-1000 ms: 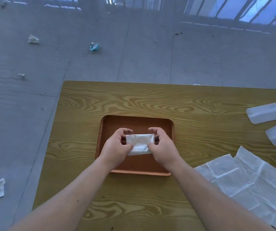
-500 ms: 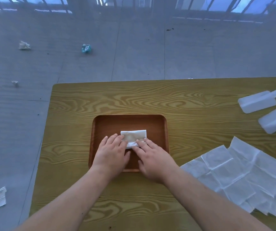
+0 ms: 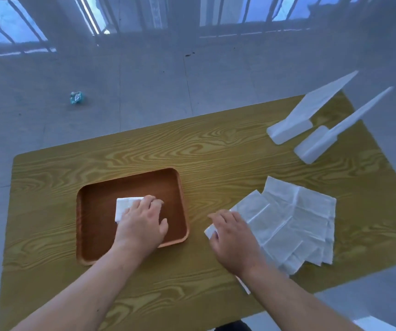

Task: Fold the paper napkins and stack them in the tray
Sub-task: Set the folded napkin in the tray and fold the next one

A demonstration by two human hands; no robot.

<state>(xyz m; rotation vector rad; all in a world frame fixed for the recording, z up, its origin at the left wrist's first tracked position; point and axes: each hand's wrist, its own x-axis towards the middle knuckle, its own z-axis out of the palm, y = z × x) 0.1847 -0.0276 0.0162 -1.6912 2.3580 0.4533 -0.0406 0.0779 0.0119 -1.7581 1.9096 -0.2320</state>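
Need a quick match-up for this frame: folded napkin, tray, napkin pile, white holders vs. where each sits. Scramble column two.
Column 1:
1. folded napkin
2. tray
3. napkin pile
4. white holders

Column 2:
A. far right of the table
B. left of centre on the table
C. under the right hand, right of the tray
D. in the tray, under the left hand

Pairs: 1-D, 2-B, 3-C, 4-A

Dim, bluish daylight enters through the far windows [image 3: 12,22], shadows are soft, and wide-angle distortion with slight blur bends the edges.
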